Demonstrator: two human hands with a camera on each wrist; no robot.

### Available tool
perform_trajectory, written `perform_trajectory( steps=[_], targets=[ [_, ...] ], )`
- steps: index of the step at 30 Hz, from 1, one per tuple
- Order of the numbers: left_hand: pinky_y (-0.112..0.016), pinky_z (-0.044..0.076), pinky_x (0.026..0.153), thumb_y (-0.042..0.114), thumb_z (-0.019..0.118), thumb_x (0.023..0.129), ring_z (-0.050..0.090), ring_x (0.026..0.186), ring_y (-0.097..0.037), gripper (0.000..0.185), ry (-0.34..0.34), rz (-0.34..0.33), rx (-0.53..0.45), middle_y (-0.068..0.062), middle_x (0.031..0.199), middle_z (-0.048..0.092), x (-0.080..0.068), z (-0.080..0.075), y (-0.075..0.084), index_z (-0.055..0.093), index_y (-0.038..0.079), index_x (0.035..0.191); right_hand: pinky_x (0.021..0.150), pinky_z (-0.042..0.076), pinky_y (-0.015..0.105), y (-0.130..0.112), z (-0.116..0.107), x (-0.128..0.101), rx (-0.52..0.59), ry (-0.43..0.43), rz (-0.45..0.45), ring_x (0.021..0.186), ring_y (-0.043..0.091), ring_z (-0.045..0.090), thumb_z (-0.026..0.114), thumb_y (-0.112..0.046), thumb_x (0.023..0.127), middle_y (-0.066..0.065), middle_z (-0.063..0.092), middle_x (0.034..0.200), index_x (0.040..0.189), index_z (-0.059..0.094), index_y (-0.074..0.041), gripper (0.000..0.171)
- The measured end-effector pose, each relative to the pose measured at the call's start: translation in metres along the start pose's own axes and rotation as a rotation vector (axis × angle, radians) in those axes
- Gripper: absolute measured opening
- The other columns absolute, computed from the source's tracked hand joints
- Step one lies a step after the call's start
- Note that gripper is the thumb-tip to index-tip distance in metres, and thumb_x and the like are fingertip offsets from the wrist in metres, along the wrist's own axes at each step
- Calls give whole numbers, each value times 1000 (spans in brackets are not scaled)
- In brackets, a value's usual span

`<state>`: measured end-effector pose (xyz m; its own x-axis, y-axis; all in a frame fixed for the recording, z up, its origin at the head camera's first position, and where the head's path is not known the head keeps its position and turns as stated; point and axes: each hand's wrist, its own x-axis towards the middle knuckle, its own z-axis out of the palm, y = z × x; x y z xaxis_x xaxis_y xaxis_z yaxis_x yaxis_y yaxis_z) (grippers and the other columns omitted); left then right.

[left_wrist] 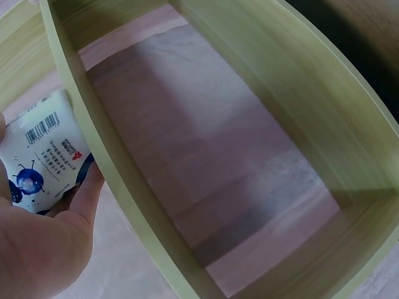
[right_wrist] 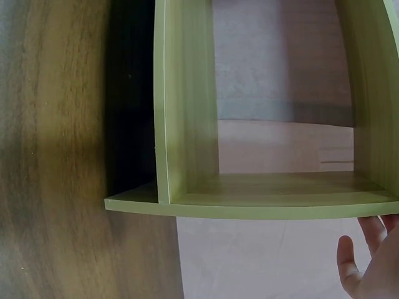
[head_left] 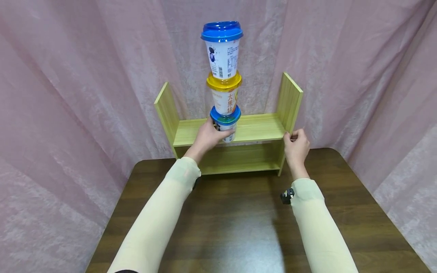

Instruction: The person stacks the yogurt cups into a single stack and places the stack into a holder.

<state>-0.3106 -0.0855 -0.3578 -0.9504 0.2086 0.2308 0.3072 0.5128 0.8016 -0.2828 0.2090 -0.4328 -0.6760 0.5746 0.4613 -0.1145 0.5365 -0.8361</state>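
Fingers of the left hand [head_left: 208,135] wrap the bottom cup [head_left: 225,125]; right hand [head_left: 296,146] pinches the shelf edge [head_left: 288,129].

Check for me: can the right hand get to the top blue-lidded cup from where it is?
Probably yes: the right hand is by the shelf's right panel, with nothing between it and the top cup.

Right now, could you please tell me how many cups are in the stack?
3, all stacked on the shelf: the bottom cup held by the left hand, the yellow-lidded cup on it, and the blue-lidded cup topmost.
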Motion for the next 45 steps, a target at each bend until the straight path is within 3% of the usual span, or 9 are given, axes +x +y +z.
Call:
perform_trajectory(
  steps=[17,27,39,45],
  targets=[
    [-43,49,101,47,84,81,59,120,-23,85,-8,-42,-29,-4,135,60,-1,0,3,41,18,148,81,48,47,-3,-13,-10,9,-15,-15,84,37,65,63,-19,96,21,70,91,95,60,2,21],
    [-42,47,103,46,83,83,57,124,-23,84,-11,-25,-21,-5,137,58,1,-1,2,39,17,150,78,47,49,-1,-12,-12,13,8,-22,83,38,64,64,-20,96,20,69,90,92,60,0,21],
    [-44,44,106,40,82,86,53,129,-24,84,-42,8,-102,-5,142,54,0,1,2,35,18,152,77,48,48,-1,-13,-14,21,-8,-7,83,38,64,64,-21,96,21,69,92,93,59,0,22],
    [-45,42,109,46,82,83,51,131,-23,94,-36,-7,-127,-4,146,50,-1,2,-2,28,21,156,78,48,48,-1,-12,-14,10,-4,-12,83,38,65,64,-20,96,21,69,91,93,59,1,21]
  ],
)
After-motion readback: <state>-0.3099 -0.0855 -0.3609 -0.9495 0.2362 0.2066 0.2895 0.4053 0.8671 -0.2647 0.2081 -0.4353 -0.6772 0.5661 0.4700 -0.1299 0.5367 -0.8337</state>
